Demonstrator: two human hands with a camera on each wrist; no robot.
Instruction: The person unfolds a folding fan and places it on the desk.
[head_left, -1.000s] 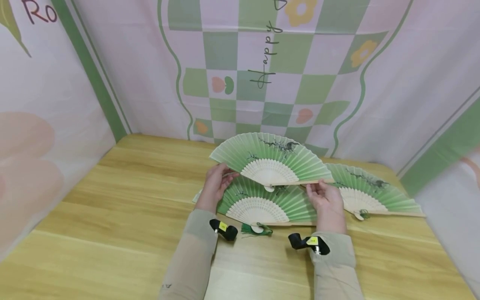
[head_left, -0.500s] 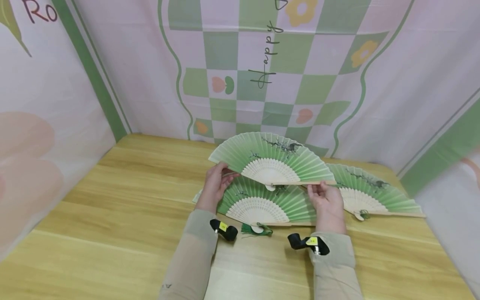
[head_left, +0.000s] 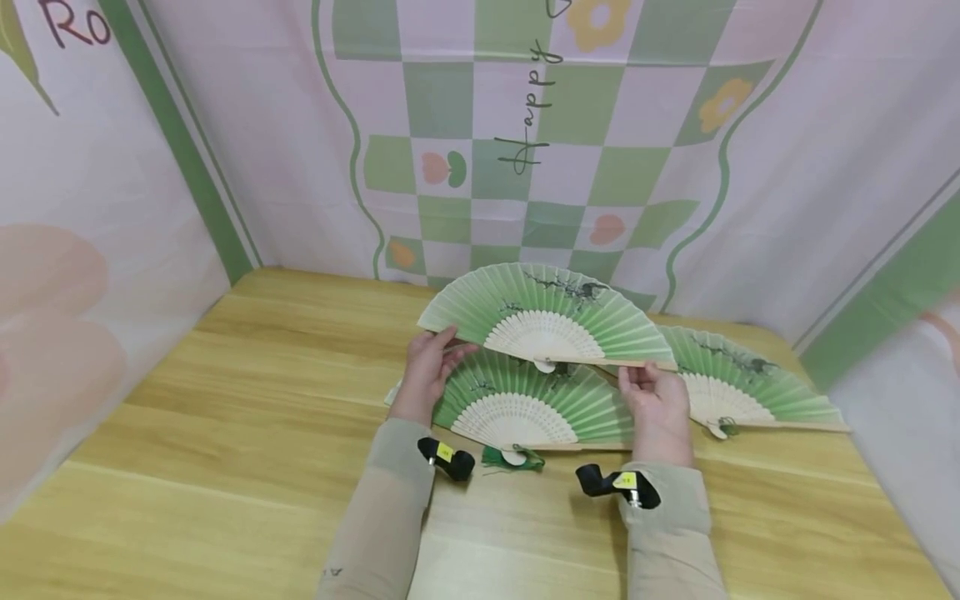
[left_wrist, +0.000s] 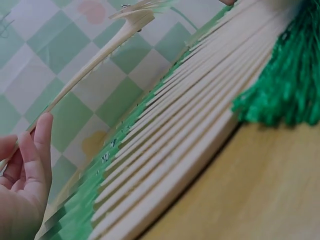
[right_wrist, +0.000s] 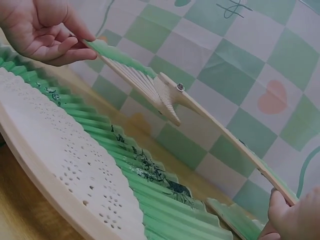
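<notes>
A spread green folding fan (head_left: 517, 287) with pale ribs and a dark branch print is held up between both hands. At its left end, my left hand (head_left: 427, 371) pinches the outer edge between thumb and fingers. My right hand (head_left: 658, 404) grips the wooden guard stick at the other end. In the right wrist view, the fan's metal pivot (right_wrist: 180, 87) shows between the two hands. Below the raised fan, a second open fan (head_left: 513, 421) with a green tassel (head_left: 536, 461) lies on the table, its upper part overlapped by the held one.
A third open fan (head_left: 727, 400) lies on the wooden table (head_left: 247, 467), right of my right hand, partly covered by the held fan and that hand. A checkered curtain (head_left: 502, 171) hangs behind the table, with printed cloth at both sides.
The held fan has shifted slightly to the right, and its right end has tipped a little. My right hand has moved slightly right too; both hands keep their hold. The fans on the table stay put.
</notes>
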